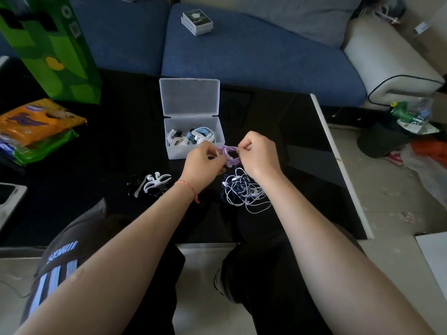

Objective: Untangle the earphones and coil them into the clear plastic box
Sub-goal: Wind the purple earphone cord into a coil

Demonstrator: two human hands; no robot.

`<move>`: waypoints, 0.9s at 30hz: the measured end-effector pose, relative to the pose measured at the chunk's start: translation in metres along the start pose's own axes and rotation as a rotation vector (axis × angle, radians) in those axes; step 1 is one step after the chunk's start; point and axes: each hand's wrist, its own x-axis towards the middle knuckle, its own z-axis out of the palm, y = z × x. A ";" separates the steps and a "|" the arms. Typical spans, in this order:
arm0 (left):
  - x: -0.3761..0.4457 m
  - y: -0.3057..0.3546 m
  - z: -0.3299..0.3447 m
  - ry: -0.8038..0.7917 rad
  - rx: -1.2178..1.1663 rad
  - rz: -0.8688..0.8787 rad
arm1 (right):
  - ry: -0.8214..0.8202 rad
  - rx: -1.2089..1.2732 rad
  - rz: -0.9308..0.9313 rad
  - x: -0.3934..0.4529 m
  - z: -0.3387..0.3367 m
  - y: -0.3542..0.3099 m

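Blue sofa (242, 49) behind black table (290, 131)

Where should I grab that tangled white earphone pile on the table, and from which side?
Pinch the tangled white earphones at the loose loop trailing toward you, coming from above on the near side. The right hand covers the far edge, and the middle looks knotted.

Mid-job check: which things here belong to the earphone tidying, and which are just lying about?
Job: purple earphones held by left hand and right hand; tangled white earphones; clear plastic box.
Lying about: green bag; orange packet; small box on sofa.
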 end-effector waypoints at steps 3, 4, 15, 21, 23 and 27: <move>-0.004 0.012 0.001 -0.021 -0.372 -0.183 | 0.015 -0.028 -0.026 -0.002 0.002 -0.004; -0.004 0.014 0.000 -0.046 -0.465 -0.212 | 0.017 -0.034 -0.024 -0.002 0.002 -0.005; 0.001 0.013 -0.009 -0.313 -0.758 -0.300 | -0.018 -0.062 -0.080 -0.004 -0.001 -0.009; 0.001 0.008 -0.012 -0.343 -0.546 -0.315 | -0.029 -0.042 -0.105 -0.003 -0.001 -0.005; 0.001 0.009 -0.015 -0.323 -0.575 -0.348 | -0.026 -0.020 -0.090 -0.002 -0.004 -0.005; 0.002 0.009 -0.014 -0.329 -0.672 -0.333 | -0.038 -0.004 -0.076 0.000 -0.006 -0.003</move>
